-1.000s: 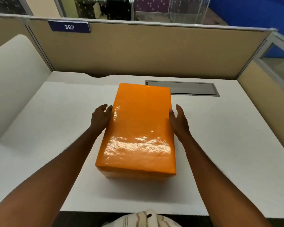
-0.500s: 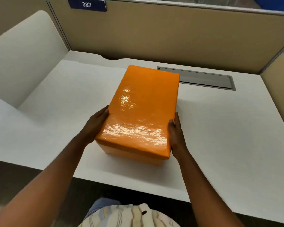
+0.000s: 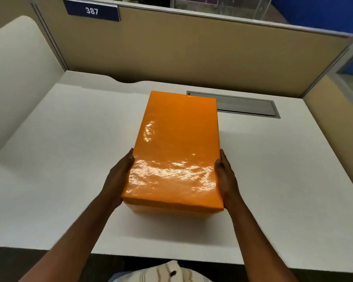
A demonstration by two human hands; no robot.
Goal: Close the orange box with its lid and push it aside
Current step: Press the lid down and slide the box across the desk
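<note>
A glossy orange box stands lengthwise in the middle of the white desk, with its lid seated on top. A strip of the paler box body shows under the lid's near edge. My left hand presses flat against the left side near the front corner. My right hand presses against the right side opposite it. Both sets of fingers lie along the lid's side walls.
A grey cable hatch is set into the desk just behind and right of the box. Beige partition walls close the back and right. A white curved divider stands on the left. The desk's front edge lies near my body.
My hands have slid back along the box sides from the middle to the near corners and now press against it. The box has turned slightly, its far end now covering the hatch's left corner.
</note>
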